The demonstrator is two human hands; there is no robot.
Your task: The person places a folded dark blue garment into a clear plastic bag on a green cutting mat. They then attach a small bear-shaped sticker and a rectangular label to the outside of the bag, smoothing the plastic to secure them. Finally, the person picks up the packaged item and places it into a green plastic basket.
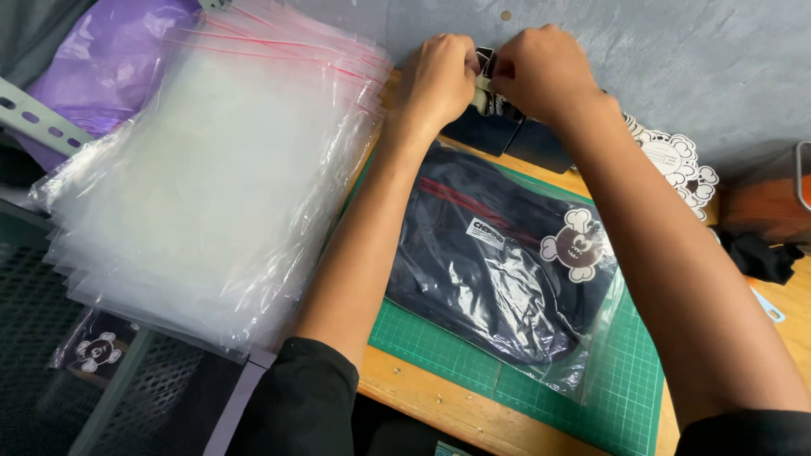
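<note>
We see both hands meeting at the top centre of the frame, against the grey wall, pinched together on a small dark item with black-and-white markings [485, 66] that sits at the far edge of the wooden table [439, 404]; it is mostly hidden by the fingers, so we cannot tell its long axis or which way it points. Our left hand [437, 78] is curled narrow, knuckles up, fingertips closed on the item's left side. Our right hand [541, 72] mirrors it, fist-like, gripping the right side. Both forearms stretch straight up from the bottom edge, converging toward the wall. Between them, on the green cutting mat [625, 380], lies a dark folded garment in a clear zip bag [498, 270], its long axis running from upper left to lower right. A stack of empty clear zip bags [203, 186] fills the left of the frame.
</note>
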